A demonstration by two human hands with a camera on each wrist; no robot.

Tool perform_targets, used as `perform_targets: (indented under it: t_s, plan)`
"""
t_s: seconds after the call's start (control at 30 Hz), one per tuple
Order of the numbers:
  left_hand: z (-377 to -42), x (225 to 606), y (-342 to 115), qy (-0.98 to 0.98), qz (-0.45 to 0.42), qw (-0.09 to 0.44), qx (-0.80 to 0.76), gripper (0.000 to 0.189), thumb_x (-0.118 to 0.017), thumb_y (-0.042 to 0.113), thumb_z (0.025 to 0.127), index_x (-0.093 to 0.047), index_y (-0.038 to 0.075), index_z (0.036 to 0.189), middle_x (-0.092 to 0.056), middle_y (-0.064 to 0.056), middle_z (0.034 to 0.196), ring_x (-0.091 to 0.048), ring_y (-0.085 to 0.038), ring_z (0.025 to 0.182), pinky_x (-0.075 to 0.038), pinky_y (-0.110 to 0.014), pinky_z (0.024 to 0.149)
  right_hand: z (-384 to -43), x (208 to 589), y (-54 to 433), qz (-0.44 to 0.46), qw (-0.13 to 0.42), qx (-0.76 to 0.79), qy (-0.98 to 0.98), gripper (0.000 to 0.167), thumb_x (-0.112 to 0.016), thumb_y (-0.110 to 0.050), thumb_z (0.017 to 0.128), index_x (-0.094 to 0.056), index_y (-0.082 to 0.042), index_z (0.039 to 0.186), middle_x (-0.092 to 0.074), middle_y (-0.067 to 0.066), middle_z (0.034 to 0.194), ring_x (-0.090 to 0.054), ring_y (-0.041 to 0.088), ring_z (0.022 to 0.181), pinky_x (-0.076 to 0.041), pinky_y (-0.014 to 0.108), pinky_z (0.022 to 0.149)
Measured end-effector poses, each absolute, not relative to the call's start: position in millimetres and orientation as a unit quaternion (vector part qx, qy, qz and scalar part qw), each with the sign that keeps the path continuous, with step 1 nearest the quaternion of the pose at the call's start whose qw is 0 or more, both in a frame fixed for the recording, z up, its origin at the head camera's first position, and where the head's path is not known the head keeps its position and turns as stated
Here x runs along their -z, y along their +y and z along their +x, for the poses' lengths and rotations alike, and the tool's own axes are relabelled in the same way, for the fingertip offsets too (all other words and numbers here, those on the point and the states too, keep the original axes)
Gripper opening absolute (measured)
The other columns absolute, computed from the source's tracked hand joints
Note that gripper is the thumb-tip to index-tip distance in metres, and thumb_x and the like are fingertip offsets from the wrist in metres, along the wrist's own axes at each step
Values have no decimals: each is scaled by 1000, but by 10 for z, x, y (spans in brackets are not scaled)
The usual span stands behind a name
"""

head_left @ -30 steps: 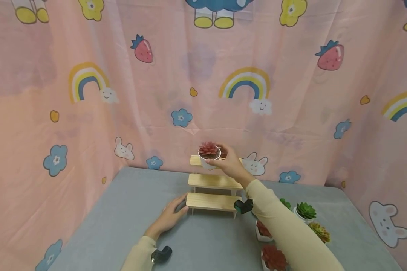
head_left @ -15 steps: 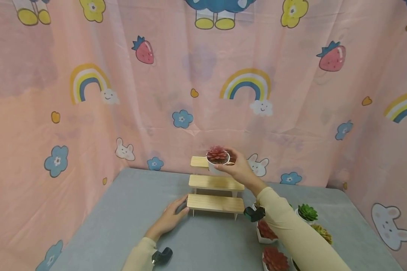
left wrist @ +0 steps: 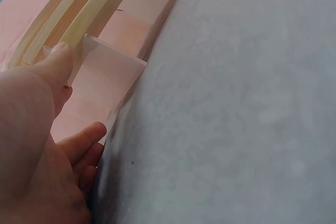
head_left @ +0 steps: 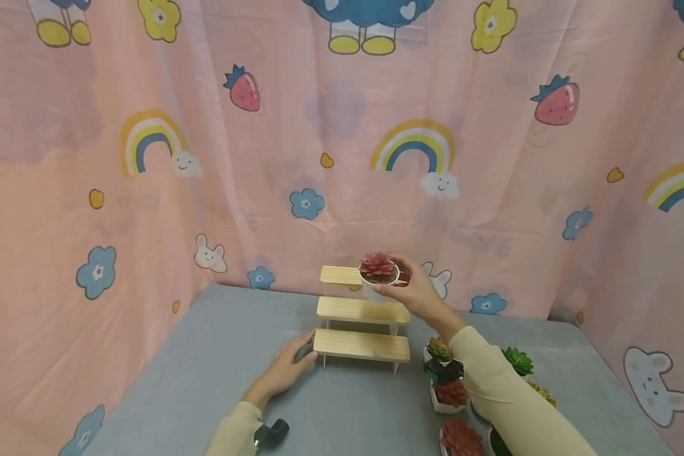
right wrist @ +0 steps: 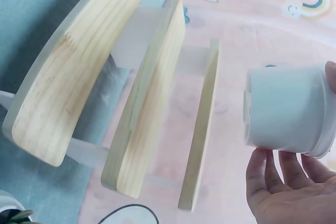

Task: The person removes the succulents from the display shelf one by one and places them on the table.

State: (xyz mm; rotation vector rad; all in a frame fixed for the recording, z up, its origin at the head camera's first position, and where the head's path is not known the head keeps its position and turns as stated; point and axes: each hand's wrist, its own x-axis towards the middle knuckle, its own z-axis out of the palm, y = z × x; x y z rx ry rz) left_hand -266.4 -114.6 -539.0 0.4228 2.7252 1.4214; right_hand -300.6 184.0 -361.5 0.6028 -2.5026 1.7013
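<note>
My right hand (head_left: 420, 292) grips a round white pot (head_left: 376, 290) holding a reddish-pink artificial succulent (head_left: 377, 266). In the head view the pot overlaps the top shelf of a three-tier wooden display stand (head_left: 361, 345). The right wrist view shows a gap between the white pot (right wrist: 286, 108) and the top board (right wrist: 202, 129), with fingertips against the pot's side. My left hand (head_left: 285, 366) holds the left end of the lowest shelf. Its thumb (left wrist: 58, 61) lies on the board's edge in the left wrist view, with other fingers beside the white support (left wrist: 105, 72).
Right of the stand, several potted succulents sit on the grey table (head_left: 205, 380): a red one (head_left: 451, 394), another red one (head_left: 462, 437), a green one (head_left: 517, 361) and a yellowish one (head_left: 437, 348). The right sleeve partly hides them. A patterned pink curtain (head_left: 342, 240) stands behind.
My right hand has carried the potted succulent rightward and slightly lower in the head view, along the top shelf. The left hand stays at the lowest shelf's end.
</note>
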Motion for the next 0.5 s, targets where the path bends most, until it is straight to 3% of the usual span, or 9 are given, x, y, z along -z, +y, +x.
perform_targets:
  t_s: [0.3,0.5]
  plan:
    - [-2660,5390,-1145,878,137,18,-458,59,-54,46,103,-42,25,156,-44,-10,160,-33,-44,150,-13,-77,116,-2919,3565,1933,196,31,-543,-816,72,-76,-15,90,-41,-2,151,-54,22,145,-64,34,117,-56,18,84]
    - [-2657,5386,-1141,880,134,22,-454,59,-54,47,102,-41,25,156,-43,-9,161,-32,-44,150,-13,-76,117,-2850,3562,1992,201,39,-536,-819,69,-76,-13,90,-43,-3,150,-57,23,141,-65,28,112,-56,17,83]
